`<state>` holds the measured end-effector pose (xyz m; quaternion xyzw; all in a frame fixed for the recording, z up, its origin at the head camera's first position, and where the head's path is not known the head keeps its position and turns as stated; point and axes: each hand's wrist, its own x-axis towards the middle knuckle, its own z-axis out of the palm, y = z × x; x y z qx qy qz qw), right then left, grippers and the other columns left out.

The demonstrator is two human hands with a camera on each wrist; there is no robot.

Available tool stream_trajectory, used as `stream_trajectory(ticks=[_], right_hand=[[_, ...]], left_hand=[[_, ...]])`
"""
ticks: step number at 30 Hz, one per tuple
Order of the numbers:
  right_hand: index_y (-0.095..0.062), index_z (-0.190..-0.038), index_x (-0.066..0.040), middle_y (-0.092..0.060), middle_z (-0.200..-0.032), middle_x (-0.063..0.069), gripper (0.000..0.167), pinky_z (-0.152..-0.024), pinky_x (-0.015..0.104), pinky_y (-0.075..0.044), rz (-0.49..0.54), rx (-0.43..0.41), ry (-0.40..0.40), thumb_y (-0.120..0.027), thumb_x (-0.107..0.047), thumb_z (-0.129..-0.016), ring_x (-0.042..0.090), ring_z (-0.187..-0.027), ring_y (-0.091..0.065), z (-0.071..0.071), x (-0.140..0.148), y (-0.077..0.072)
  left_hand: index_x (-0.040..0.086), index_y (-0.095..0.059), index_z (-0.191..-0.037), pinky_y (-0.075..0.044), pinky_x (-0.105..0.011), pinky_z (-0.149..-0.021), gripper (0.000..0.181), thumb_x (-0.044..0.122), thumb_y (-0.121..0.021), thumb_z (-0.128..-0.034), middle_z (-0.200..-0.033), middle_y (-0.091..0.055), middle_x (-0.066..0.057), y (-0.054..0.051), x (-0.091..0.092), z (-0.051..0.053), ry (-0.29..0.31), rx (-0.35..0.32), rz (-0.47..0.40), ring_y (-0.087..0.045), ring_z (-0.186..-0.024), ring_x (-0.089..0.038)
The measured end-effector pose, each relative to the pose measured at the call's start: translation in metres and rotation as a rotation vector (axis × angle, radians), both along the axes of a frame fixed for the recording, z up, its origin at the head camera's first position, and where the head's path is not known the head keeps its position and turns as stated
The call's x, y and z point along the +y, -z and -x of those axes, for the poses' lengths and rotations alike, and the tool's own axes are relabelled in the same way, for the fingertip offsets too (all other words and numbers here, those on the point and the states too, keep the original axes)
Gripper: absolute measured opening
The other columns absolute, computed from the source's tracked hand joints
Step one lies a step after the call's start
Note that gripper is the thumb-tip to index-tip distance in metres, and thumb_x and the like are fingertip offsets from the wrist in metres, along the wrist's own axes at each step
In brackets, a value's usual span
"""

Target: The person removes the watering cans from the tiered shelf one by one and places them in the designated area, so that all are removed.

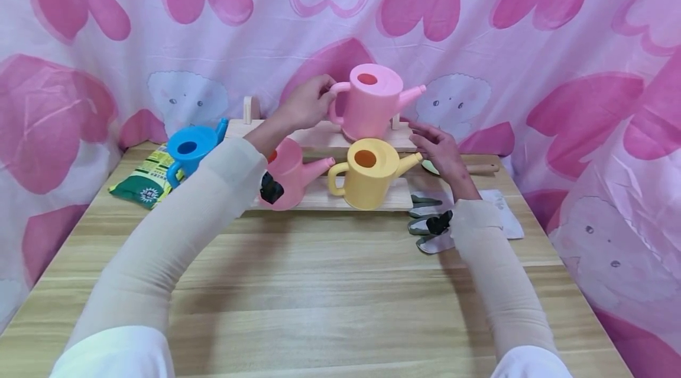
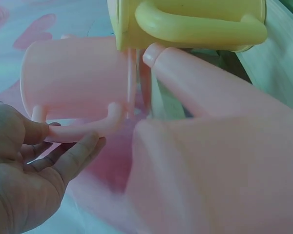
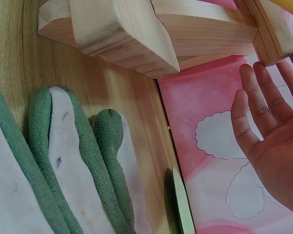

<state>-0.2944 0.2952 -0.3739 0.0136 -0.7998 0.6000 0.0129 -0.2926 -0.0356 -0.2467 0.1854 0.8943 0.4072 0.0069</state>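
Observation:
A pink watering can is at the upper shelf, its spout to the right. My left hand pinches its handle; in the left wrist view the thumb and fingers of the left hand close round the handle of the pink can. My right hand is at the shelf's right end, fingers extended; in the right wrist view, fingertips of the right hand are at the wooden end piece. On the lower step stand a yellow can and another pink can, partly behind my left sleeve.
A blue watering can and a green-yellow bag are at the left. Gloves lie at the right, near a wooden-handled tool. A pink heart-patterned curtain hangs behind the table.

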Motion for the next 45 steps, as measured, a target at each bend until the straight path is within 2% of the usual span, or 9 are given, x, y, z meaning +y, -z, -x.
stream_trajectory(ticks=[4, 9, 13, 16, 21, 27, 34, 38, 45], right_hand=[[-0.061, -0.146, -0.02, -0.058, -0.142, 0.01, 0.053, -0.074, 0.02, -0.057, 0.015, -0.005, 0.0, -0.072, -0.04, -0.098, 0.013, -0.091, -0.064, -0.001, -0.001, 0.0], [-0.062, -0.144, -0.021, -0.059, -0.142, 0.008, 0.053, -0.075, 0.02, -0.057, 0.015, -0.001, 0.013, -0.072, -0.043, -0.096, 0.014, -0.092, -0.064, 0.0, 0.0, 0.0], [-0.064, -0.142, -0.024, -0.059, -0.141, 0.007, 0.053, -0.078, 0.021, -0.058, 0.001, 0.007, 0.029, -0.073, -0.047, -0.094, 0.016, -0.097, -0.065, 0.0, 0.001, 0.001], [-0.064, -0.142, -0.025, -0.059, -0.141, 0.007, 0.054, -0.081, 0.021, -0.057, -0.009, 0.001, 0.033, -0.073, -0.048, -0.095, 0.017, -0.101, -0.065, -0.001, 0.002, 0.002], [-0.063, -0.144, -0.025, -0.058, -0.143, 0.006, 0.053, -0.082, 0.021, -0.057, -0.009, -0.016, 0.032, -0.072, -0.046, -0.096, 0.016, -0.103, -0.064, -0.002, 0.002, 0.003], [-0.059, -0.147, -0.017, -0.056, -0.146, 0.012, 0.05, -0.081, 0.02, -0.057, -0.006, -0.026, 0.022, -0.068, -0.034, -0.101, 0.014, -0.1, -0.064, -0.007, -0.002, -0.008], [-0.061, -0.146, -0.022, -0.055, -0.147, 0.009, 0.052, -0.083, 0.021, -0.057, -0.008, -0.031, 0.022, -0.071, -0.04, -0.098, 0.016, -0.105, -0.064, -0.003, -0.001, -0.006], [-0.062, -0.144, -0.025, -0.056, -0.146, 0.007, 0.053, -0.083, 0.022, -0.057, -0.021, -0.006, 0.022, -0.072, -0.045, -0.096, 0.017, -0.107, -0.065, 0.002, 0.002, 0.001], [-0.06, -0.146, -0.017, -0.054, -0.148, 0.012, 0.05, -0.082, 0.02, -0.057, -0.005, -0.031, 0.016, -0.07, -0.034, -0.1, 0.015, -0.104, -0.065, -0.008, -0.004, -0.013]], left_hand=[[0.002, -0.058, -0.117, -0.052, -0.029, -0.074, 0.026, 0.026, -0.057, -0.1069, -0.092, -0.06, -0.015, -0.007, -0.005, -0.002, 0.005, 0.026, -0.041, -0.056, -0.084, -0.025], [0.008, -0.056, -0.121, -0.054, -0.031, -0.073, 0.026, 0.03, -0.057, -0.1068, -0.096, -0.063, -0.016, -0.02, -0.014, -0.008, -0.02, -0.052, -0.064, -0.057, -0.083, -0.026], [0.011, -0.056, -0.123, -0.057, -0.03, -0.081, 0.025, 0.03, -0.057, -0.1065, -0.101, -0.063, -0.014, -0.027, -0.023, -0.011, -0.039, -0.104, -0.087, -0.06, -0.091, -0.025], [0.011, -0.058, -0.125, -0.056, -0.03, -0.084, 0.026, 0.03, -0.056, -0.1069, -0.102, -0.064, -0.014, -0.03, -0.031, -0.013, -0.033, -0.097, -0.084, -0.061, -0.096, -0.024], [0.009, -0.06, -0.128, -0.055, -0.031, -0.079, 0.029, 0.028, -0.055, -0.1078, -0.112, -0.062, -0.01, -0.036, -0.047, -0.015, -0.027, -0.024, -0.062, -0.06, -0.1, -0.021], [0.007, -0.058, -0.134, -0.057, -0.032, -0.091, 0.035, 0.029, -0.056, -0.107, -0.123, -0.057, -0.011, -0.045, -0.07, -0.022, -0.047, -0.009, -0.112, -0.068, -0.103, -0.024], [0.014, -0.056, -0.143, -0.053, -0.041, -0.1, 0.049, 0.044, -0.057, -0.1037, -0.129, -0.058, -0.007, -0.047, -0.102, -0.039, -0.15, -0.047, -0.071, -0.063, -0.115, -0.023], [0.013, -0.056, -0.143, -0.051, -0.045, -0.103, 0.051, 0.046, -0.056, -0.1034, -0.129, -0.057, -0.009, -0.046, -0.124, -0.049, -0.176, -0.023, -0.068, -0.068, -0.113, -0.026], [0.016, -0.056, -0.143, -0.054, -0.034, -0.095, 0.05, 0.046, -0.056, -0.1027, -0.129, -0.057, -0.009, -0.044, -0.157, -0.067, -0.218, -0.005, -0.113, -0.067, -0.111, -0.022]])
